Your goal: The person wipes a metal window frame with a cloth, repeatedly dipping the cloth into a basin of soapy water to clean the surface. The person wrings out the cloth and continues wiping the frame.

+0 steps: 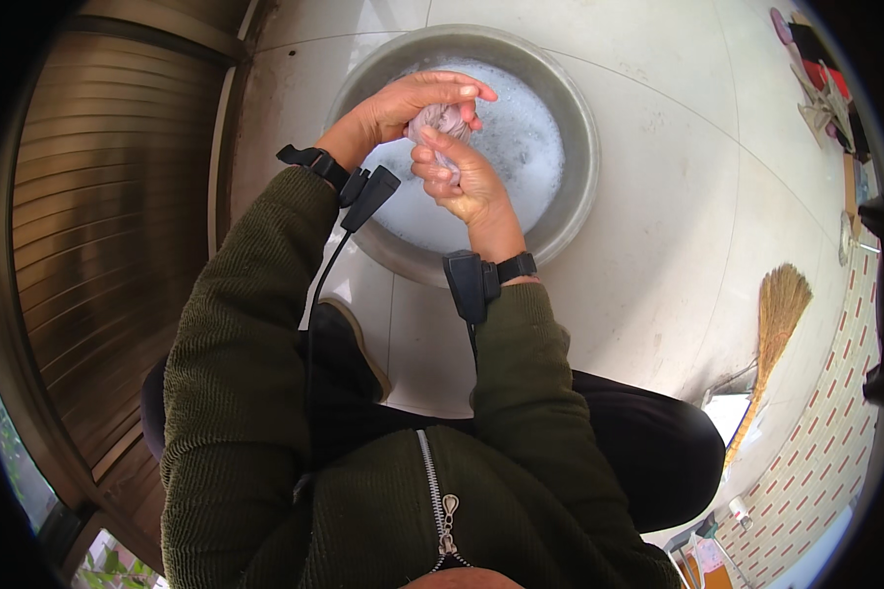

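Over a wide grey metal basin (pixel 579 167) of sudsy water (pixel 521 147), both my hands are closed on a bunched, wet, pale pinkish cloth (pixel 440 120). My left hand (pixel 413 101) curls around its upper side, with the fingers pointing right. Below it, my right hand (pixel 467 177) grips the lower part in a fist, the thumb pressed on top. A bit of the cloth pokes out beneath the right fingers. The rest of it is hidden inside my hands, so its kind does not show.
Dark wooden slatted panels (pixel 118 196) rise on the left. A straw broom (pixel 781 304) leans at the right by a brick-patterned wall (pixel 805 442). Assorted items (pixel 825 88) lie at the far right. My shoe (pixel 354 339) is close to the basin's near side.
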Available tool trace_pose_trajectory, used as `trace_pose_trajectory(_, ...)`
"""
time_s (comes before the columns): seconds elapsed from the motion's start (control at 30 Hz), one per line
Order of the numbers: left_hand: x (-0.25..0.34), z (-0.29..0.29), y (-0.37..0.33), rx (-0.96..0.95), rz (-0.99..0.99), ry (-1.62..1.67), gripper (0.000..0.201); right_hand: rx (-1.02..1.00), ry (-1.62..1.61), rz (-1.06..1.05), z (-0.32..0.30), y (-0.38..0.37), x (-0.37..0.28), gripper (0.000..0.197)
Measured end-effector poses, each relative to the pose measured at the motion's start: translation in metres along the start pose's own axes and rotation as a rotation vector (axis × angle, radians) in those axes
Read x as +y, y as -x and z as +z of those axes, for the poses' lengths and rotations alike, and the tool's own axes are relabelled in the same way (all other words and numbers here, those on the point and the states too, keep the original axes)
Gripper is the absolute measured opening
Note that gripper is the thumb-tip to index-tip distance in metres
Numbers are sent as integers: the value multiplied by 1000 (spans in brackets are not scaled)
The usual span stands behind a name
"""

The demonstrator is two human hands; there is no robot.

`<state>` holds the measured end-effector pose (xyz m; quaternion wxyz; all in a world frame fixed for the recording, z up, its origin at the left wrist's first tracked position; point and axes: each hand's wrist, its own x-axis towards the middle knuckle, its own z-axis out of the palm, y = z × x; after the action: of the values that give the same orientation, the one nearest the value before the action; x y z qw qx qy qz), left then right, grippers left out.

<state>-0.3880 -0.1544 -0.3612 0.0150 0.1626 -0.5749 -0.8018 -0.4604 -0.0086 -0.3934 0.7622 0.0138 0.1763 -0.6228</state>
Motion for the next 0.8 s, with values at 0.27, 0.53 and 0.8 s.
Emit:
trace_pose_trajectory(0.27, -4, 20, -17, 264, -148, -107, 25, 482, 528, -211, 8, -9, 19, 15)
trace_pose_trajectory(0.53, -30, 45, -27, 660, -139, -595, 21, 783, 1483, -457, -25, -27, 37, 34)
trace_pose_trajectory(0.8, -20, 21, -23, 405, -187, -226, 34, 810, 1290, -499, 5, -9, 21, 44)
